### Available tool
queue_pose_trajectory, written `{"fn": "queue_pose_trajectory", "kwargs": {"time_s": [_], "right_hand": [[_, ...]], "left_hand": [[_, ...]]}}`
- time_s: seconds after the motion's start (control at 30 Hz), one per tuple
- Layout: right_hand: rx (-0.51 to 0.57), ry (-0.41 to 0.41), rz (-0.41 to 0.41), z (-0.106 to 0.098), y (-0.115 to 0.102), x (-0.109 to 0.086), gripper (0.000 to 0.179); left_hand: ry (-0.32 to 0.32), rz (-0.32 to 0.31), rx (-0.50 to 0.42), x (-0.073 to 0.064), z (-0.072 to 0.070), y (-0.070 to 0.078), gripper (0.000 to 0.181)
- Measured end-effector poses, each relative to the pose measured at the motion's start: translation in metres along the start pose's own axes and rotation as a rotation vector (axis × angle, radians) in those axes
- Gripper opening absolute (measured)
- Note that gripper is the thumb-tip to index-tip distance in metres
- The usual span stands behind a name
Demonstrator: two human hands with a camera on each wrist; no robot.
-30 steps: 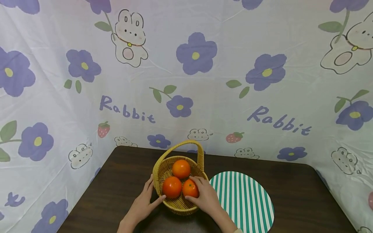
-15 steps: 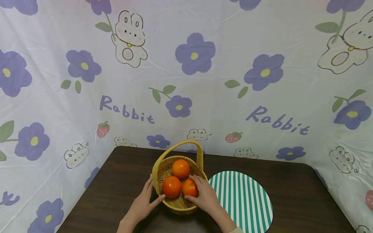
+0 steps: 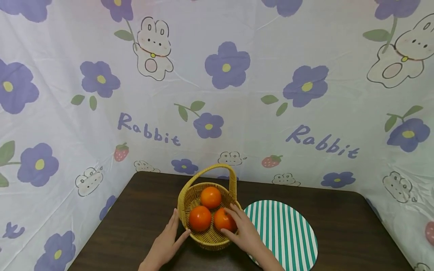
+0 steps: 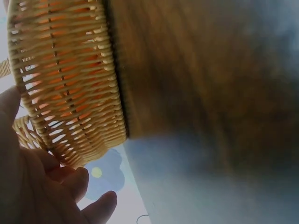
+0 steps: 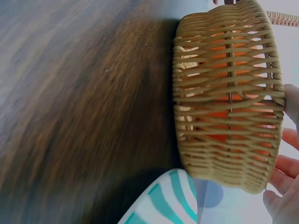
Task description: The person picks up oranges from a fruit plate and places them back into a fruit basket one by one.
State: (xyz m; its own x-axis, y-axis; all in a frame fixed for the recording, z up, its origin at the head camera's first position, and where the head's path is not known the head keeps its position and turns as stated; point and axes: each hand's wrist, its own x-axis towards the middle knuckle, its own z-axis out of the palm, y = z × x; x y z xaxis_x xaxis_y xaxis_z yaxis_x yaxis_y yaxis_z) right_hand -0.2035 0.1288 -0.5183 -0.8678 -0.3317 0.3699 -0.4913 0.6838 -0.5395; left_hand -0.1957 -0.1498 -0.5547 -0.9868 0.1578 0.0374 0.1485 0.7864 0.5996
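Observation:
A yellow wicker basket (image 3: pixel 211 244) with a tall arched handle stands on the dark table. Three glossy oranges lie in it: a back orange (image 3: pixel 211 197), a left orange (image 3: pixel 200 218) and a right orange (image 3: pixel 224 220). At the basket's left side is my left hand (image 3: pixel 165 242), fingers straight, thumb tip by the front rim. My right hand (image 3: pixel 246 234) reaches over the right rim, with loosely spread fingers and thumb at the right orange and partly covering it. In the right wrist view, the woven wall (image 5: pixel 224 107) hides most of the fruit.
A round green-and-white striped mat (image 3: pixel 281 233) lies right of the basket, partly under the right forearm. The wooden table (image 3: pixel 346 226) meets a white cloth backdrop (image 3: pixel 251 113) printed with flowers and rabbits at its far edge.
My right hand has loosened from the right orange and drawn slightly rightward; that orange sits a little further right. My left fingers have eased slightly down the basket's side.

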Motion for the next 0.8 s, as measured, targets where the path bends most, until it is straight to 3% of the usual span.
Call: {"fn": "queue_pose_trajectory", "kwargs": {"time_s": [0.3, 0.6, 0.8], "right_hand": [[-0.033, 0.034, -0.01, -0.013, 0.008, -0.009, 0.051], [-0.05, 0.071, 0.008, -0.021, 0.011, -0.02, 0.052], [-0.062, 0.091, 0.012, -0.031, 0.016, -0.027, 0.053]], "left_hand": [[0.021, 0.088, 0.108, -0.011, -0.001, 0.003, 0.09], [0.039, 0.138, 0.179, -0.025, -0.004, 0.013, 0.079], [0.11, 0.2, 0.238, -0.031, -0.005, 0.022, 0.071]]}}
